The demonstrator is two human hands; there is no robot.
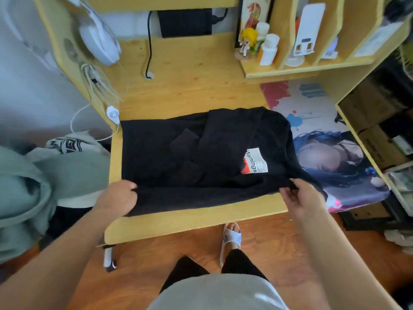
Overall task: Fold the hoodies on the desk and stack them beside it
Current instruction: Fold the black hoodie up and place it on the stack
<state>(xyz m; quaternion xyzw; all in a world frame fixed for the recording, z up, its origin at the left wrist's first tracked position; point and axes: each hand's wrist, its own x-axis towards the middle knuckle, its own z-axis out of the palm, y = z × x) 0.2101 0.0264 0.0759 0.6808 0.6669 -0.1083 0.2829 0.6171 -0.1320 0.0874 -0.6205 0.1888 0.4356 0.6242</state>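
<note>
Head view: black cotton hoodie [178, 153] on the pale wooden desk [190, 220], part-folded — left hand [118, 198] and right hand [299, 198] each pinch its near edge — stacking remains, green hoodie [33, 175] left of the desk.

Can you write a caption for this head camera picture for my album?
Both hands, left and right, grip the near edge of a black hoodie on the wooden desk.

Relative to the pale wooden desk [178, 222]: one black cotton hoodie [178, 157] on it; one sage-green hoodie [55, 171] left of it; two white plastic bottles [267, 49] on its rear shelf.
</note>
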